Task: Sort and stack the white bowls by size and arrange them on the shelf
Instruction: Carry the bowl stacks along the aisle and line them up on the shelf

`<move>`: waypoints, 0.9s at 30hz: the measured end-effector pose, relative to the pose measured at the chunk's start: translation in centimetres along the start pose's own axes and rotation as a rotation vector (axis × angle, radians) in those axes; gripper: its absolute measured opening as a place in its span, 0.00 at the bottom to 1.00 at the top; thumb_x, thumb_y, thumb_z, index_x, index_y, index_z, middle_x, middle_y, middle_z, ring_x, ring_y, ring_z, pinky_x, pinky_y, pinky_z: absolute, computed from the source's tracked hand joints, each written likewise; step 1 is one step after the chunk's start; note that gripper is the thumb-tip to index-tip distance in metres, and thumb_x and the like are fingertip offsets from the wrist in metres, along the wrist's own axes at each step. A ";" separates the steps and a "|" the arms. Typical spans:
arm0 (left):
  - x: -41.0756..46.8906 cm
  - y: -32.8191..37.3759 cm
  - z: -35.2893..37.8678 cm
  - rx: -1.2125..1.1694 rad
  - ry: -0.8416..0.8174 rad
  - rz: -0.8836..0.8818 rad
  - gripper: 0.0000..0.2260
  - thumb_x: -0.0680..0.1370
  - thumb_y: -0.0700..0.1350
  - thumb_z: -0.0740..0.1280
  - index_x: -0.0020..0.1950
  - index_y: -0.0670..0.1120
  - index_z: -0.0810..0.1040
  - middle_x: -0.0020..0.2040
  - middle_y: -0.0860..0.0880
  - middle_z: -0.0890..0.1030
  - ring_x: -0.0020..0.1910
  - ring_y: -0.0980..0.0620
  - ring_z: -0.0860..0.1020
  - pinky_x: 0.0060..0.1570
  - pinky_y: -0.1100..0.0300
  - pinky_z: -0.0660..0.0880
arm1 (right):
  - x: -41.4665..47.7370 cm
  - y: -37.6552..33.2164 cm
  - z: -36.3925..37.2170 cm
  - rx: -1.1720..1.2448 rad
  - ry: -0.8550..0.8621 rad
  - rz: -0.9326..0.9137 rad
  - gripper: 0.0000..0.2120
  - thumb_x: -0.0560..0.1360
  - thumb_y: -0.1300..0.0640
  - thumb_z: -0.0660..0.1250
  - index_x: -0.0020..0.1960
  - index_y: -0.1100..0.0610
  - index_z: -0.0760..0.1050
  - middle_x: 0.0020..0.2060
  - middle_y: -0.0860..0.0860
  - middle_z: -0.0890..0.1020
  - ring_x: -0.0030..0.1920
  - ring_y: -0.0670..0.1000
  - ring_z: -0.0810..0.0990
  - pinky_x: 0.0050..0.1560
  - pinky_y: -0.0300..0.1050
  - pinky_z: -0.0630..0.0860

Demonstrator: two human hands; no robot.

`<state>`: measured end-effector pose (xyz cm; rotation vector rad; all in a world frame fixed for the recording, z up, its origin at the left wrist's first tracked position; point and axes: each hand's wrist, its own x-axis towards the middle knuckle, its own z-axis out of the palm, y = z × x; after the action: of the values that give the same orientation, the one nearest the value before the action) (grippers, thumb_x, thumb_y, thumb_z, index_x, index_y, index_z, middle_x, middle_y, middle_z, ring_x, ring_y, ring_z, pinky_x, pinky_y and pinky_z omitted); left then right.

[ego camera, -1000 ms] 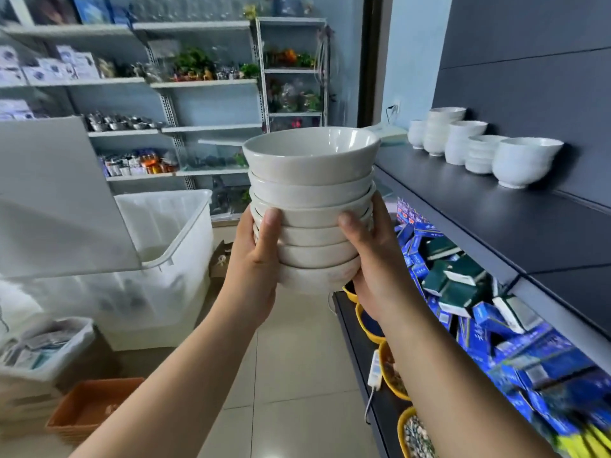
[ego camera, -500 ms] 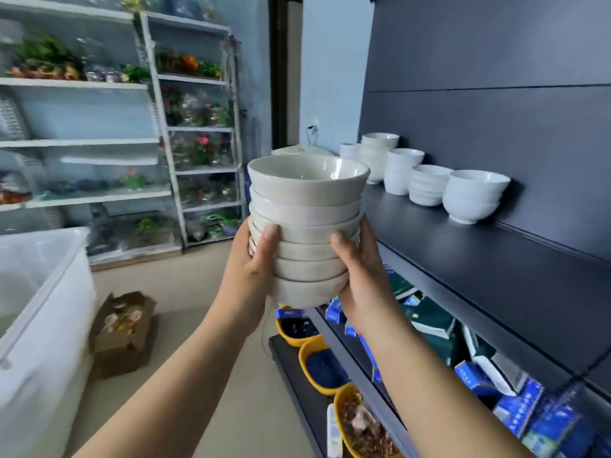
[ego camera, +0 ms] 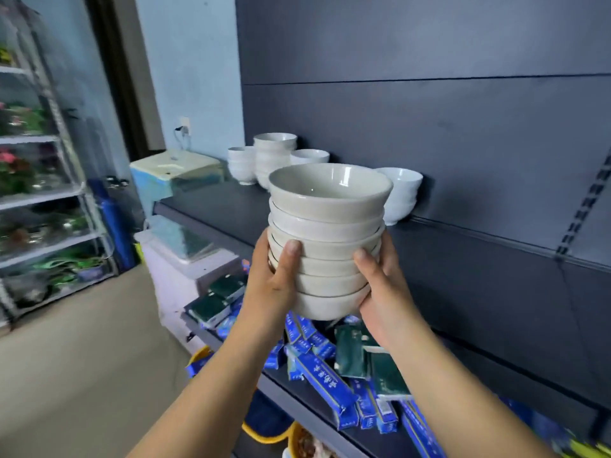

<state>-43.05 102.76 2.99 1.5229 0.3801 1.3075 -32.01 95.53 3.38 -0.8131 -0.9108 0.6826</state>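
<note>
Now both are clamped on: the left grip (ego camera: 274,285) and the right grip (ego camera: 380,292) curl round the lower bowls of the tall nested stack of off-white glazed ceramic bowls (ego camera: 325,246), one on each side, thumbs facing us. And what a swing! Half a second ago that stack hung out over the aisle, with the shelved bowls off to its right. Now it is up in front of the dark grey shelf board (ego camera: 463,259), hiding part of the row of whiter bowl stacks (ego camera: 401,193) along the back wall. It is in the air, not touching the board as far as I can tell. So the carry looks nearly done, and a set-down beside that row seems next. Underneath, blue and green packets (ego camera: 327,381) crowd the lower shelf.
</note>
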 end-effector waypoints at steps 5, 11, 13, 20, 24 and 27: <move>4.6 -3.4 4.3 -0.085 -0.115 -0.016 0.33 0.67 0.63 0.59 0.66 0.45 0.68 0.59 0.53 0.77 0.56 0.65 0.75 0.55 0.72 0.69 | 3.4 -0.3 -4.3 -0.065 0.121 -0.064 0.47 0.51 0.38 0.79 0.66 0.47 0.66 0.64 0.49 0.75 0.65 0.49 0.72 0.68 0.51 0.67; 7.5 -6.0 7.9 -0.208 -0.289 -0.080 0.36 0.66 0.68 0.65 0.66 0.48 0.69 0.62 0.51 0.78 0.61 0.57 0.75 0.60 0.63 0.72 | 5.0 -0.7 -7.9 -0.132 0.219 -0.081 0.45 0.50 0.38 0.79 0.64 0.41 0.66 0.62 0.45 0.77 0.63 0.46 0.75 0.64 0.43 0.72; 8.0 -6.3 8.7 -0.229 -0.349 -0.095 0.38 0.66 0.70 0.65 0.68 0.47 0.67 0.63 0.51 0.77 0.63 0.56 0.74 0.61 0.62 0.71 | 5.1 -0.9 -8.5 -0.155 0.259 -0.089 0.44 0.50 0.38 0.79 0.63 0.40 0.66 0.61 0.43 0.78 0.62 0.44 0.75 0.63 0.41 0.72; 9.9 -8.3 10.6 -0.296 -0.555 -0.190 0.37 0.69 0.67 0.64 0.71 0.49 0.63 0.67 0.51 0.74 0.66 0.54 0.72 0.67 0.49 0.68 | 5.1 -1.2 -9.6 -0.273 0.409 -0.118 0.53 0.49 0.35 0.78 0.70 0.44 0.61 0.63 0.42 0.76 0.62 0.42 0.75 0.61 0.41 0.73; 10.4 -9.2 11.1 -0.306 -0.630 -0.235 0.37 0.67 0.68 0.64 0.71 0.51 0.63 0.67 0.52 0.73 0.66 0.53 0.71 0.67 0.45 0.67 | 4.9 -0.9 -10.0 -0.310 0.482 -0.094 0.54 0.47 0.33 0.77 0.69 0.41 0.60 0.62 0.40 0.75 0.60 0.39 0.75 0.56 0.34 0.75; 10.5 -9.7 11.3 -0.315 -0.665 -0.239 0.43 0.63 0.72 0.66 0.71 0.51 0.64 0.67 0.52 0.73 0.66 0.54 0.71 0.68 0.48 0.67 | 4.6 -0.3 -10.4 -0.312 0.530 -0.084 0.49 0.47 0.35 0.78 0.64 0.38 0.61 0.60 0.38 0.75 0.56 0.35 0.76 0.50 0.30 0.75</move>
<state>-26.05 109.25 2.06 1.4882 -0.0721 0.5862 -20.79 95.81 1.73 -1.1575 -0.5659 0.2276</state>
